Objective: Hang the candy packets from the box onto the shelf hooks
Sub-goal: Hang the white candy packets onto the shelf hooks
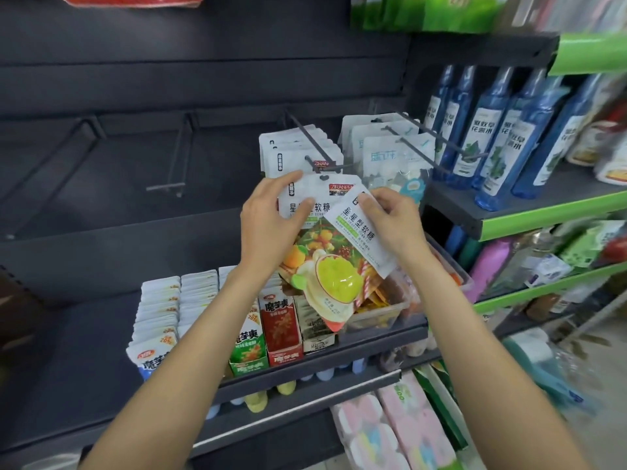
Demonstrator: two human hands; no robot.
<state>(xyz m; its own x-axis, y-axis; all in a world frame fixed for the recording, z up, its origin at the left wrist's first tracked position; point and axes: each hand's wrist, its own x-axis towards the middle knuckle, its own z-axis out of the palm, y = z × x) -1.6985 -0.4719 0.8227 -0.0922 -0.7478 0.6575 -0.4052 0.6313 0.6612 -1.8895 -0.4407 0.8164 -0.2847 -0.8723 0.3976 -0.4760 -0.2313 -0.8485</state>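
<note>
Both hands (271,215) hold candy packets (322,195) below hook (319,164).

Front candy packet (319,195) reads "ZIRANPAI" w/ "软糖"; tilted packet (361,228) right of it: "星星型软糖". Red carton (281,329) on near shelf: "魔芋爽". Near-left white packets (154,354): "20%".

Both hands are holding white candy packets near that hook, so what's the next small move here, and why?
Probably lift the left hand so the hang hole of its white star-candy packet meets the tip of the dark metal hook, then push it on. That hole sits just below the hook's tip, where identical packets already hang. The right hand grips a second, tilted white packet, which can wait.
</note>
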